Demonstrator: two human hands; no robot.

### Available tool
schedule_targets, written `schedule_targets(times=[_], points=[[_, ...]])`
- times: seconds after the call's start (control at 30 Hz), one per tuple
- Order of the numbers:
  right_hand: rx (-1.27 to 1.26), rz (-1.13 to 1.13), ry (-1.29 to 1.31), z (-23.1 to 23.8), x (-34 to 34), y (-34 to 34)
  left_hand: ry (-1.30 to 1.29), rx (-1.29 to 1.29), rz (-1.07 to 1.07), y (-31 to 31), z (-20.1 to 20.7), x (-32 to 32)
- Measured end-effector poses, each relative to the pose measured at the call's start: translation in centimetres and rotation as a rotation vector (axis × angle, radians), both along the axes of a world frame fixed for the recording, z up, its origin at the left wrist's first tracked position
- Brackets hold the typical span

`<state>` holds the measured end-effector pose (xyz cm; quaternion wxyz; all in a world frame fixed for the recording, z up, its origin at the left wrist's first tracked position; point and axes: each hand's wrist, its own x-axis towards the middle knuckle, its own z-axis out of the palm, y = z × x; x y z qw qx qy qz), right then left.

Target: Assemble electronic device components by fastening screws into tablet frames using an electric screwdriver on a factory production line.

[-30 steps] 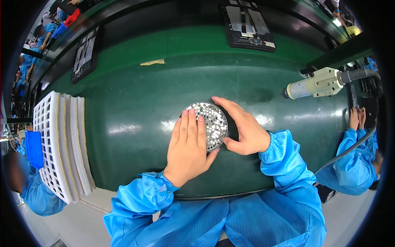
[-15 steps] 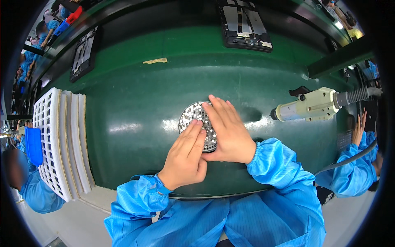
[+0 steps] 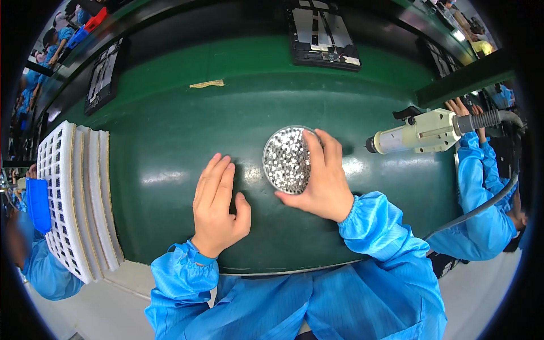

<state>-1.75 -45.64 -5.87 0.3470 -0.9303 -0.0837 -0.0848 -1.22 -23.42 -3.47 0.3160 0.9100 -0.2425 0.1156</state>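
Observation:
A round, clear-rimmed dish [image 3: 285, 161] full of small, shiny silver pieces like screws is over the green work surface, right of the middle. My right hand [image 3: 326, 177] is closed around its right side, thumb at the near rim and fingers over the far right edge. To the left of the dish, apart from it, my left hand [image 3: 218, 209] holds nothing; its fingers are stretched out and its thumb stands away. A cream electric screwdriver [image 3: 416, 134] with a black lever lies at the right, its tip pointing toward the dish.
White gridded trays [image 3: 59, 198] stand stacked at the left, beside a blue bin [image 3: 38, 205]. Opened flat tablet-like devices [image 3: 326, 37] sit along the far side. A tan strip [image 3: 207, 84] lies nearer. The screwdriver's cable [image 3: 481, 212] curves down at right, near a co-worker's blue sleeve [image 3: 481, 195].
My left hand has come off the dish and moved left, fingers spreading. My right hand has shifted to grip the dish's side, and the silver pieces show more fully.

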Motion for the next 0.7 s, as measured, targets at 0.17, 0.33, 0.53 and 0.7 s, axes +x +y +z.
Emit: schedule_targets(times=[0.17, 0.33, 0.53, 0.7], points=[[0.05, 0.069, 0.009, -0.3, 0.1, -0.1, -0.006, 0.016, -0.186, -1.5, -0.3, -0.8], [0.071, 0.182, 0.024, -0.6, -0.1, -1.6, 0.06, 0.256, -0.378, -4.0, -0.3, -1.6], [0.13, 0.288, 0.078, -0.1, 0.0, -3.3, 0.03, 0.381, -0.328, -5.1, -0.3, 1.3], [0.16, 0.342, 0.117, -0.4, 0.5, -5.1, 0.155, 0.31, -0.4, -7.2, 0.0, -1.4]])
